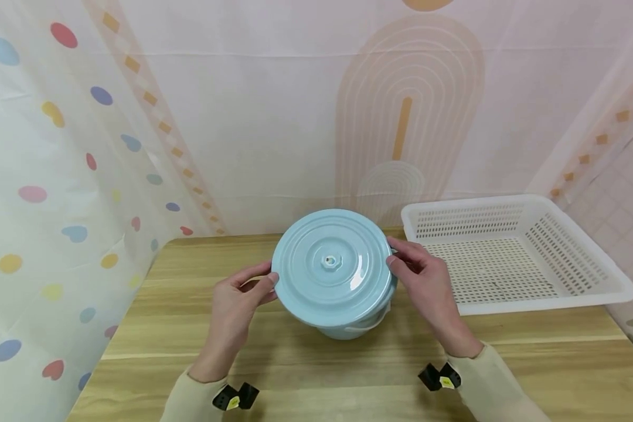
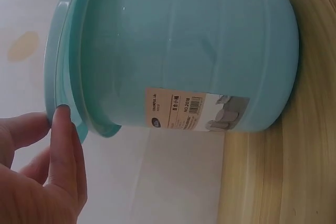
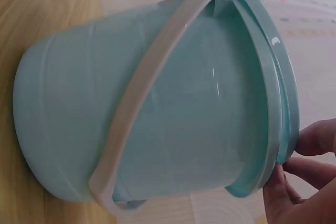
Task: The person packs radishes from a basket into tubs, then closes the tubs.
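Observation:
A light blue round lid (image 1: 316, 293) with a small knob at its centre lies over the mouth of a light blue bucket (image 2: 189, 40). My left hand (image 1: 237, 313) pinches the lid's left edge between thumb and fingers. At the opposite edge my right hand (image 1: 427, 281) pinches the lid too, its fingertips right at the bucket's rim in the right wrist view. A narrow gap shows between lid and rim in both wrist views. The bucket's pale handle (image 3: 152, 72) hangs down along its side. A paper label (image 2: 194, 109) is stuck on the bucket wall.
The bucket stands upright on a wooden table (image 1: 153, 334). A white perforated plastic basket (image 1: 564, 302) sits at the right, close to my right hand. Behind the table hangs a patterned curtain (image 1: 274, 129).

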